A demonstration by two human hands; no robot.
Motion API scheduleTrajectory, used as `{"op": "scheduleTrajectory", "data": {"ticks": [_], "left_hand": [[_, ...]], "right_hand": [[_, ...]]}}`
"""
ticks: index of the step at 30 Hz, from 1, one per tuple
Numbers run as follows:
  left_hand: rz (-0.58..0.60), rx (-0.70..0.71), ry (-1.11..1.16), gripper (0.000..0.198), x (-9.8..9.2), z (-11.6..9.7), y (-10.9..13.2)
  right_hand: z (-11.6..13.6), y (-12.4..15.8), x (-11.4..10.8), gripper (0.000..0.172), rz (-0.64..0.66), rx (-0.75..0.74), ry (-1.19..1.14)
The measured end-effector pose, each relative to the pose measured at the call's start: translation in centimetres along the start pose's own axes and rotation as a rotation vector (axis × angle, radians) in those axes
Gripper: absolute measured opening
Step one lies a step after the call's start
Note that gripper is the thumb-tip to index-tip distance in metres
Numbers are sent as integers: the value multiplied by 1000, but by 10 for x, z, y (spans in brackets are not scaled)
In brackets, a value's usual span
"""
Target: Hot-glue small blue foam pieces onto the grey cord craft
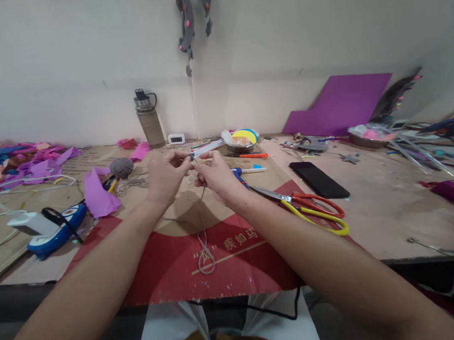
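Note:
Both my hands meet over the middle of the cardboard-covered table point(381, 217). My left hand point(165, 177) is closed in a pinch on the near end of a thin white stick point(207, 148) that points away to the right. My right hand point(216, 175) is closed too, its fingertips pinching a grey string point(205, 244) right at the stick's end. The string hangs down from my fingers and loops on the red printed part of the cardboard. A grey ball of yarn point(121, 167) lies to the left of my left hand.
Red and yellow scissors point(313, 210) and a black phone point(319, 180) lie right of my hands. A blue glue gun point(58, 229), white cables and purple paper scraps point(97, 194) sit left. At the back stand a water bottle point(149, 120), a bowl point(240, 140) and a purple sheet point(340, 104).

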State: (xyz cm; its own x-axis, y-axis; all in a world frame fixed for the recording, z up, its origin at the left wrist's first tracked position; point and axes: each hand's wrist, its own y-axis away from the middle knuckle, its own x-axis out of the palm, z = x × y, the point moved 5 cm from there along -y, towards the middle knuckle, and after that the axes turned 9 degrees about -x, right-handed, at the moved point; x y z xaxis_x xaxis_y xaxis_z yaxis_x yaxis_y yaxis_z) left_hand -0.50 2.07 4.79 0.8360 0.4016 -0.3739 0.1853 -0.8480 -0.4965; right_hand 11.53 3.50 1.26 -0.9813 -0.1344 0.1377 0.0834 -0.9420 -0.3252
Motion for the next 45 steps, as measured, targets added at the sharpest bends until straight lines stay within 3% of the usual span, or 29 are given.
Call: {"op": "scheduleTrajectory", "data": {"ticks": [5,8,16,26,31,34,38,45], "left_hand": [[98,-214,313,7,11,6,0],[126,-243,406,10,14,8,0],[182,-246,444,13,16,8,2],[142,-247,377,8,13,1,5],[154,-244,423,9,14,5,3],[167,-239,447,9,14,5,3],[165,-267,419,10,14,5,3],[189,-211,408,11,14,4,4]], "right_hand": [[18,0,-16,9,-31,-318,362],[26,3,-20,10,-37,-391,442],[30,3,-22,20,-49,-450,551],[32,4,-20,27,-34,-481,633],[31,4,-20,23,-9,-484,648],[32,6,-21,6,-19,-485,611],[34,8,-21,4,-4,-514,608],[34,6,-23,16,-43,-510,629]]}}
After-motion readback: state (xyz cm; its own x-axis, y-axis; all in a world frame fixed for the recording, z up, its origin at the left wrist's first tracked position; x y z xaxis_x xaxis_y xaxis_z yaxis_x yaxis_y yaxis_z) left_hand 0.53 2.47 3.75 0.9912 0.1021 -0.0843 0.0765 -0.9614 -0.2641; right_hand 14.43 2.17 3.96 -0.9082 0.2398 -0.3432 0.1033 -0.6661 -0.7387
